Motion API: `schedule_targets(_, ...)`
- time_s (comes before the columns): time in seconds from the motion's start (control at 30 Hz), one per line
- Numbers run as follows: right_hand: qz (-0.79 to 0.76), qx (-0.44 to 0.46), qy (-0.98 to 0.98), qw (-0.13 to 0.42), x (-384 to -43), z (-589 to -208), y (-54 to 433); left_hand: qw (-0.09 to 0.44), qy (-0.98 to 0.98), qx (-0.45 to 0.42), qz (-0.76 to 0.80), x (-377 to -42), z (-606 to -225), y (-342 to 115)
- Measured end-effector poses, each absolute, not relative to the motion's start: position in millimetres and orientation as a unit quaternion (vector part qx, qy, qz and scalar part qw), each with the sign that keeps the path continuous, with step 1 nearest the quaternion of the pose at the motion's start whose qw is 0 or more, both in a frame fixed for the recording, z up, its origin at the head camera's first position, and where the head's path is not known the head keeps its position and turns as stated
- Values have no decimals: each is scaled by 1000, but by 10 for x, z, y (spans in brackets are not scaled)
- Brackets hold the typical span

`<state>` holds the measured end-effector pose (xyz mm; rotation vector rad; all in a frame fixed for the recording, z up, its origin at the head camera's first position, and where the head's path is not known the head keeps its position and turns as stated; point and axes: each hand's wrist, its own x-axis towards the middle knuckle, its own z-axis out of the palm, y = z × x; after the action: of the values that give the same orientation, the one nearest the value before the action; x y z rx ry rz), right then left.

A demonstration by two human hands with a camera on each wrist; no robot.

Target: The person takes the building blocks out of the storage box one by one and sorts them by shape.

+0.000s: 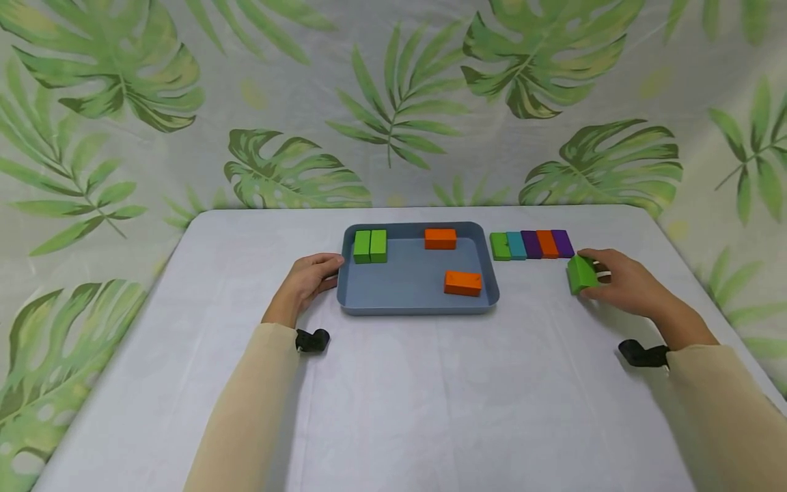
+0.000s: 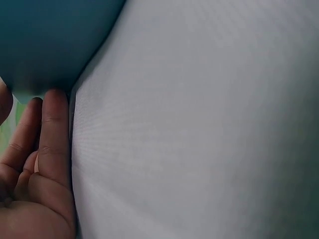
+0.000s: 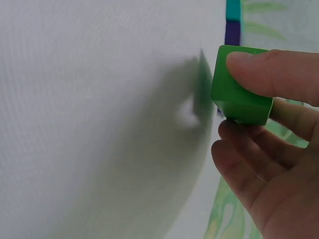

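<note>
At the right end of a row of blocks, my right hand (image 1: 624,280) pinches a green block (image 1: 581,274) between thumb and fingers. In the right wrist view the thumb lies across one face of the block (image 3: 242,82), and a shadow falls on the cloth beside it. My left hand (image 1: 310,277) holds the left rim of a blue-grey tray (image 1: 406,304); its lower fingers (image 2: 54,124) lie along the cloth with their tips at the tray's side. Inside the tray are two green blocks (image 1: 370,246) side by side, an orange block (image 1: 440,238) at the back and another orange block (image 1: 463,283) at front right.
Just right of the tray stands the row: a green block (image 1: 501,247), a teal block (image 1: 516,246), a purple block (image 1: 531,244), an orange block (image 1: 547,244) and a second purple block (image 1: 562,243). A white cloth (image 1: 393,403) covers the table; a leaf-patterned curtain (image 1: 399,184) hangs behind.
</note>
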<state>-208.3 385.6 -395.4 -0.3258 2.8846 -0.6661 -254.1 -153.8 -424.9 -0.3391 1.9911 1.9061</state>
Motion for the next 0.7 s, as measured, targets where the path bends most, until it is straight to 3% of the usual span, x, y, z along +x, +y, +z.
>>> schedule_targets(0.7,-209,-105,966,113,-2237,-4029,3910,181,707,-117,674,-2549,-4262,-1549)
